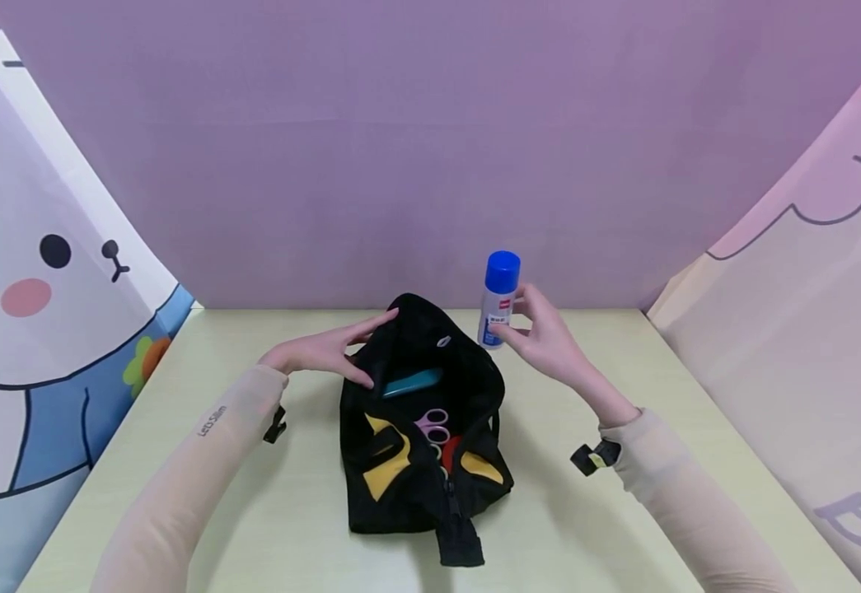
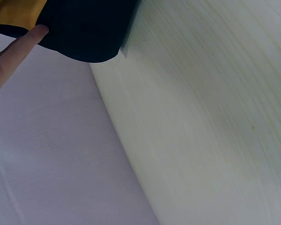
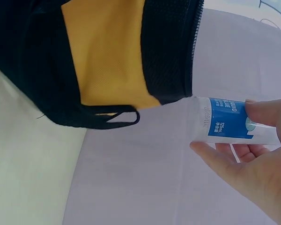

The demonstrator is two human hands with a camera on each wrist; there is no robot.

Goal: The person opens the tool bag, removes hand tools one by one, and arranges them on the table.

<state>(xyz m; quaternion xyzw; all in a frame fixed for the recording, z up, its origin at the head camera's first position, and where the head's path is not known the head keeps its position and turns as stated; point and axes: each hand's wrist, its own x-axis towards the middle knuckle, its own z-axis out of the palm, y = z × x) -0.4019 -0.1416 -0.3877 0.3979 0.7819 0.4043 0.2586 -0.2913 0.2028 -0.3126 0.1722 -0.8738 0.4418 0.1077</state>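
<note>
A black and yellow zippered bag (image 1: 362,509) stands on the table with its mouth unzipped. My left hand (image 1: 319,352) grips the left side of the bag's rim, the thumb lower than the fingers. To the right of the bag, my right hand (image 1: 549,339) holds a bottle of liquid glue (image 1: 503,276) upright by its clear body, blue cap on top. The label of the glue bottle (image 3: 229,117) shows between thumb and fingers in the right wrist view. Inside the bag are scissors (image 1: 426,424) with pinkish-purple handles, a teal object (image 1: 413,383) and something red (image 1: 451,451), partly hidden.
The pale wood-grain table (image 1: 282,511) ends at a purple backdrop (image 1: 430,148) close behind the bag. Cartoon-printed sheets hang along the left (image 1: 89,346) and right (image 1: 793,329) sides. The zipper end (image 1: 460,539) of the bag sticks out at the front.
</note>
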